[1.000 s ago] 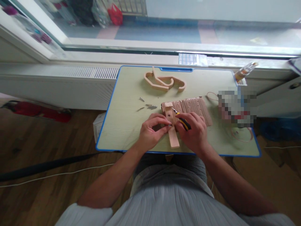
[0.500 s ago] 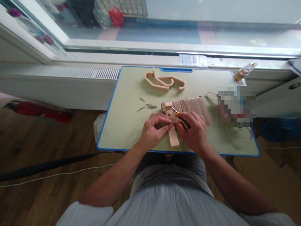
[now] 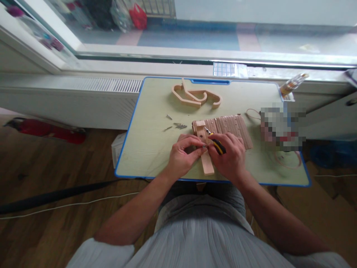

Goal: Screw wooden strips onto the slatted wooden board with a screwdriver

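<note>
Left hand (image 3: 182, 155): I'm pinching a small silvery metal piece (image 3: 204, 146) over the flat pale wooden strip (image 3: 207, 165) resting on brown corrugated cardboard (image 3: 233, 128); right hand (image 3: 231, 153) is gripping a black-and-yellow screwdriver (image 3: 220, 147). Likely partway: thin grey metal screws (image 3: 182, 127) are lying loose.

2 hands: 1 left hand (image 3: 182, 154), 1 right hand (image 3: 229, 153). 1 metal bit (image 3: 204, 146) at the left fingertips, 1 screwdriver (image 3: 219, 146) in the right, 1 wooden strip (image 3: 207, 164) between. Beyond them, 1 cardboard piece (image 3: 234, 128), 2 hooks (image 3: 192, 103), at least 5 screws (image 3: 181, 126). Beneath, 1 table (image 3: 145, 149).
</note>
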{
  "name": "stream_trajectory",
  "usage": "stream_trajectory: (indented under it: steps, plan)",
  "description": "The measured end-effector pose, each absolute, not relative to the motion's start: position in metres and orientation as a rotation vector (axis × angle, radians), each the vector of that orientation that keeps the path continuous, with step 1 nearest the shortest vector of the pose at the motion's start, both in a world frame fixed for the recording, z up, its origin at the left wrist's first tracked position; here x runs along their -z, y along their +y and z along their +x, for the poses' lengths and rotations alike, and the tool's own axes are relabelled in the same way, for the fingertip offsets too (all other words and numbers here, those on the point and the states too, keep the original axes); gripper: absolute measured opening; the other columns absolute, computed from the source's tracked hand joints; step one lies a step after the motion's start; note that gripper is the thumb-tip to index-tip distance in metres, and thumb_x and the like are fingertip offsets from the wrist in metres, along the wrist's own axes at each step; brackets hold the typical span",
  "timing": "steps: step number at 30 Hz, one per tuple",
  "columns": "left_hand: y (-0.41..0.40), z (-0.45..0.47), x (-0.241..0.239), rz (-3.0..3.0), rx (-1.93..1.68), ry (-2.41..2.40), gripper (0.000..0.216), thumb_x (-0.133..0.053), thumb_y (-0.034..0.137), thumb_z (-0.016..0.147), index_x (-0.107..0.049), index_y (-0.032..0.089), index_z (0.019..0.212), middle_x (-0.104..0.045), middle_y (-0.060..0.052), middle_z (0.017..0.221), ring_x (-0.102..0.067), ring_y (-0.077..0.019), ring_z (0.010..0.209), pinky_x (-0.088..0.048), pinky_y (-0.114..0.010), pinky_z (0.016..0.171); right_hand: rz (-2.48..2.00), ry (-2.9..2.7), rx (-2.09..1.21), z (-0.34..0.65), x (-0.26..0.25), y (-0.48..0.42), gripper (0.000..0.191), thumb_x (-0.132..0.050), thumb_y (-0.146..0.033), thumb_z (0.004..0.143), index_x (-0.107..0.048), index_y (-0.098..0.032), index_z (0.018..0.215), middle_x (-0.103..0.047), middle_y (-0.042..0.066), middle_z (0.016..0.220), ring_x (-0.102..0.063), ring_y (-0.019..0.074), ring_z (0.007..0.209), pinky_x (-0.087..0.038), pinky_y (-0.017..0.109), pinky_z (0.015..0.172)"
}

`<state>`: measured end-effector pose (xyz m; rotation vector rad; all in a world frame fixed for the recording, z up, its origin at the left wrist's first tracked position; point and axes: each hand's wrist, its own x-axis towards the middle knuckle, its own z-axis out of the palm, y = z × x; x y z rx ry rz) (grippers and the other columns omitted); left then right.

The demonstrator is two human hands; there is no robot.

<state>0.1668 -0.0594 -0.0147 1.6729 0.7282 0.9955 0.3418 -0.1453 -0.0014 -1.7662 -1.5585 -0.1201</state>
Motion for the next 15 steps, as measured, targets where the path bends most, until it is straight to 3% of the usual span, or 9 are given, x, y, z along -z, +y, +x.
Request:
stream_trajectory:
  steps: [8,15]
  plan:
    - [-0.0588,0.1651,0.0147,1.598,-1.029,0.695,0.010,-0.094,0.030,0.088,-0.088,0.026,0.096,-0.073,-0.006,0.111,-0.071,-0.0210,0.109,-0.057,-0.040,0.105,-1.683,-1.481,0.089,0.3459,-0.0021,-0.1440,0.025,-0.065,-0.016,0.092,-0.077,-0.025,0.112,-0.081,0.005,0.099,-0.074,0.0246,0.089,-0.051,0.041,0.087]
    - [-0.0562,0.1642,0.0133,1.616,-0.947,0.733,0.010,-0.093,0.032,0.087,-0.090,0.027,0.095,-0.069,-0.005,0.105,-0.069,-0.0198,0.104,-0.057,-0.038,0.100,-1.708,-1.491,0.058,0.3463,0.0005,-0.1456,0.025,-0.066,-0.018,0.091,-0.077,-0.025,0.112,-0.083,0.005,0.103,-0.075,0.0246,0.092,-0.051,0.041,0.088]
